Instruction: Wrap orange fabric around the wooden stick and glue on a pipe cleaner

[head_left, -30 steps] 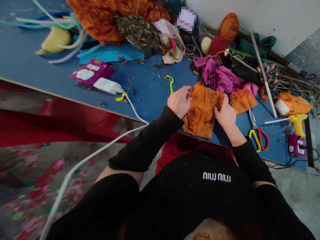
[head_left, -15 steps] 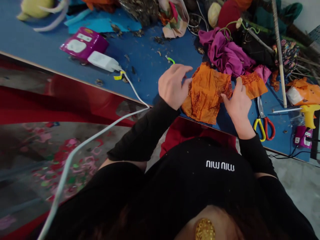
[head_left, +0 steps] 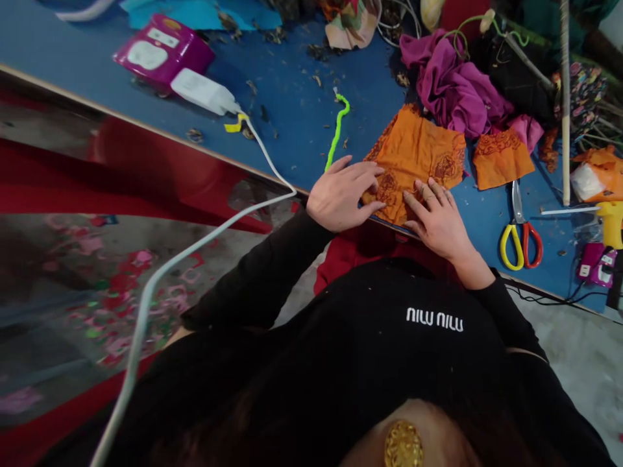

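A patterned orange cloth [head_left: 413, 146] lies on the blue table at its near edge. My left hand [head_left: 343, 194] rests at the cloth's left side, fingers apart. On the cloth's lower right part lies my right hand [head_left: 438, 217], its fingers spread. A smaller orange piece [head_left: 503, 157] sits to the right, touching the tips of the scissors [head_left: 518, 230] with yellow and red handles. Just beyond my left hand is a bright green fuzzy strip [head_left: 338, 130].
Purple cloth [head_left: 452, 87] and sticks [head_left: 565, 104] are heaped at the back right. A yellow glue gun [head_left: 609, 224] lies far right. To the left, a purple power socket [head_left: 163, 52] holds a white plug, whose cable [head_left: 195, 246] hangs over the table edge [head_left: 121, 134].
The orange cloth now lies flatter and wider. Both hands have come down to its near part, my right hand moving left onto it. More of the green strip shows.
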{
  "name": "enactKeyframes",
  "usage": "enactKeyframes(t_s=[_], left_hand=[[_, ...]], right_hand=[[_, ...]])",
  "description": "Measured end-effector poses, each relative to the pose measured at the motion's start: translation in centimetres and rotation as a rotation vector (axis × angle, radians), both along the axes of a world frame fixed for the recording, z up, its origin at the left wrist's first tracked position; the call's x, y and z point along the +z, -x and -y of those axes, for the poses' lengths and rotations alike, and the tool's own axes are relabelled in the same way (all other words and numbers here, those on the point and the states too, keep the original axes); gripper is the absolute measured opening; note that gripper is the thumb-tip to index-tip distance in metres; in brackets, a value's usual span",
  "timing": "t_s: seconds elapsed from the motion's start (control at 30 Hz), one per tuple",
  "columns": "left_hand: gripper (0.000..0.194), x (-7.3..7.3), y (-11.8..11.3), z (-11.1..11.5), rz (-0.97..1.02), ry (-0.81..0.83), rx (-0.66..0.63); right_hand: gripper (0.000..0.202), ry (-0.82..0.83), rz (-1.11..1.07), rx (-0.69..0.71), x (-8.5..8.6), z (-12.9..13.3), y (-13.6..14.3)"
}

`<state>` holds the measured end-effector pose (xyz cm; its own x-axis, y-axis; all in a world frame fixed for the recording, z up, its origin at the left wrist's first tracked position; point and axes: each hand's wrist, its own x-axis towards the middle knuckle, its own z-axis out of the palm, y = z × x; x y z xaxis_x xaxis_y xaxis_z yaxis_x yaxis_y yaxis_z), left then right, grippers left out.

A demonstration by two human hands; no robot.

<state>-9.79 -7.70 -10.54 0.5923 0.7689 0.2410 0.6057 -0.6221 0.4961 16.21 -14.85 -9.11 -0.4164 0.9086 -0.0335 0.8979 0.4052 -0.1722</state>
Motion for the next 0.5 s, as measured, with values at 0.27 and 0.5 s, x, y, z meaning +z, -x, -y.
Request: enactKeyframes(t_s=[0.27,0.5], left_hand=[[0.029,2.1,-1.2,0.8,0.15,-0.163,0.03],[0.053,1.4,-8.1,-4.2,-0.178,-0.051,-0.192]], right_hand=[[0.058,0.013,-0.011,-0.012,0.5,0.0,0.1],[0.059,0.022,-0.005,-0.018,0.3,0.0,0.2]])
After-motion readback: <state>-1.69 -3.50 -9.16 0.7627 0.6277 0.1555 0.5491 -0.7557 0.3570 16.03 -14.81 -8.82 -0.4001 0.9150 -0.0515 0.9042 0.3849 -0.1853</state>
